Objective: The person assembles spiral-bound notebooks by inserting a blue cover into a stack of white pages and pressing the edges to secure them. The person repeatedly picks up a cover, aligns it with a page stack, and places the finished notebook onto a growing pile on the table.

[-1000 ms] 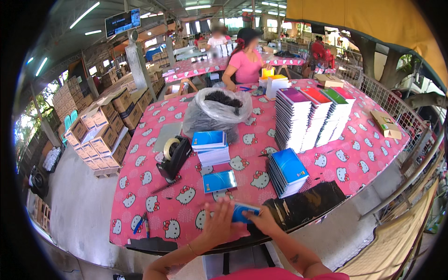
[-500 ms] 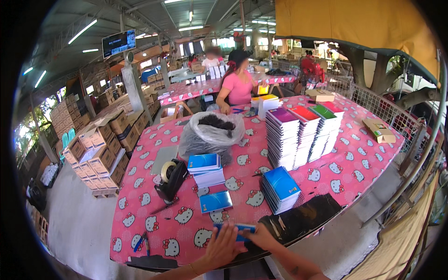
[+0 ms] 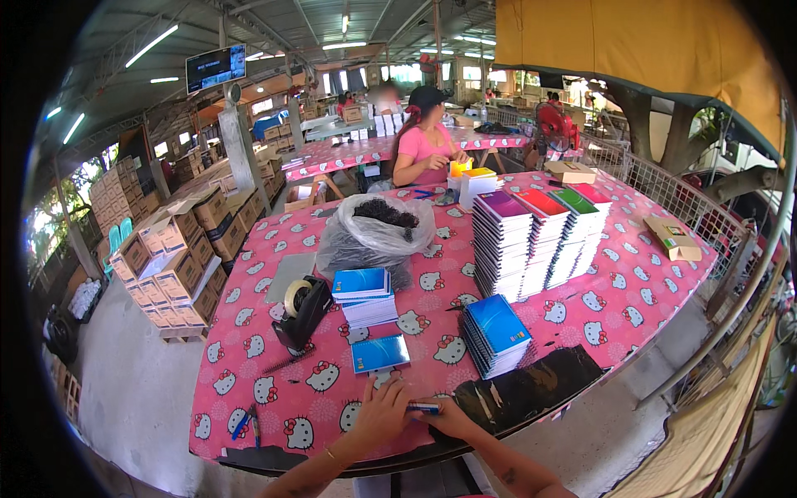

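At the near table edge, my left hand (image 3: pixel 382 412) and my right hand (image 3: pixel 451 418) hold a small blue notebook (image 3: pixel 424 407) between them. It is tipped so that mostly a narrow blue strip shows, and the hands hide much of it. Just beyond my left hand, a single blue notebook (image 3: pixel 380 353) lies flat. Behind that stands a short stack of blue-covered notebooks (image 3: pixel 365 311) with white page edges. To the right is a spiral-bound blue stack (image 3: pixel 501 328). A black wire coil (image 3: pixel 288 360) lies at the left.
A black tape dispenser (image 3: pixel 303 319), blue-handled pliers (image 3: pixel 242 423) and a plastic bag of black coils (image 3: pixel 378 241) are on the pink tablecloth (image 3: pixel 432 365). Tall notebook stacks (image 3: pixel 502 249) stand right of centre. A black worn patch (image 3: pixel 540 386) lies near right. A co-worker (image 3: pixel 423 153) is across the table.
The notebook in my hands has tipped, showing less of its cover. The co-worker's hand has moved from beside the bag to the yellow notebooks. The view has shifted slightly.
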`<state>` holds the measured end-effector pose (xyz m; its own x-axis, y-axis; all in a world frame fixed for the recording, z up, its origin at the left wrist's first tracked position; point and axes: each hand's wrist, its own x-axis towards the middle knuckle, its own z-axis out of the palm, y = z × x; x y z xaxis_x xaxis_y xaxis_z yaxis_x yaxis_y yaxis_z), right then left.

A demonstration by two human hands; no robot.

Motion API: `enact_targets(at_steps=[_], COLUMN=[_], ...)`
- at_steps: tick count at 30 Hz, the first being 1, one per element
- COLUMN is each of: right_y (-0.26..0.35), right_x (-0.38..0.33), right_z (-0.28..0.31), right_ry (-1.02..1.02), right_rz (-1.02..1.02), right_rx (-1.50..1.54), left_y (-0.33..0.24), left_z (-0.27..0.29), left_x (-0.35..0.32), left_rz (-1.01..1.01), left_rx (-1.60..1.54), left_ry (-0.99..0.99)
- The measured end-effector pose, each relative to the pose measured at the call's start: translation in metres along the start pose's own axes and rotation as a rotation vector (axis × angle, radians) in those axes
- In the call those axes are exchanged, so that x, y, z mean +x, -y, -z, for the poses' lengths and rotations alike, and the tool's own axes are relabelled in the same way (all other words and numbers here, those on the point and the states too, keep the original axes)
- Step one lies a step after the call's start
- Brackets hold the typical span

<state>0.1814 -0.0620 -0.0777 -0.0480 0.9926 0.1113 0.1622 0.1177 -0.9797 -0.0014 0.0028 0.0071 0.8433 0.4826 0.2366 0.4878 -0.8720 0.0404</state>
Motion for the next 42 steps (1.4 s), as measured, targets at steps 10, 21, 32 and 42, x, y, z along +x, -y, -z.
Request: enact_targets(at_steps=[10, 21, 32, 42], right_y=[0.004, 0.006, 0.033, 0.037], right_x=[0.003, 0.004, -0.015, -0.015], right_z=[0.002, -0.005, 0.008, 0.012], right_ry=[-0.032, -0.041, -0.185, -0.155], right_rz=[0.16, 0.118, 0.101, 0.036], right_rx=[0.002, -0.007, -0.058, -0.054], left_y=[-0.001, -0.023, -0.009, -0.009], left_z=[-0.009, -0.024, 0.003, -0.012], left_x=[0.003, -0.025, -0.009, 0.0], left_rz=[0.023, 0.039, 0.043, 0.003], left_rx=[-0.261, -0.059, -0.286, -0.275], left_ry=[0.171, -0.386, -0.272, -0.313])
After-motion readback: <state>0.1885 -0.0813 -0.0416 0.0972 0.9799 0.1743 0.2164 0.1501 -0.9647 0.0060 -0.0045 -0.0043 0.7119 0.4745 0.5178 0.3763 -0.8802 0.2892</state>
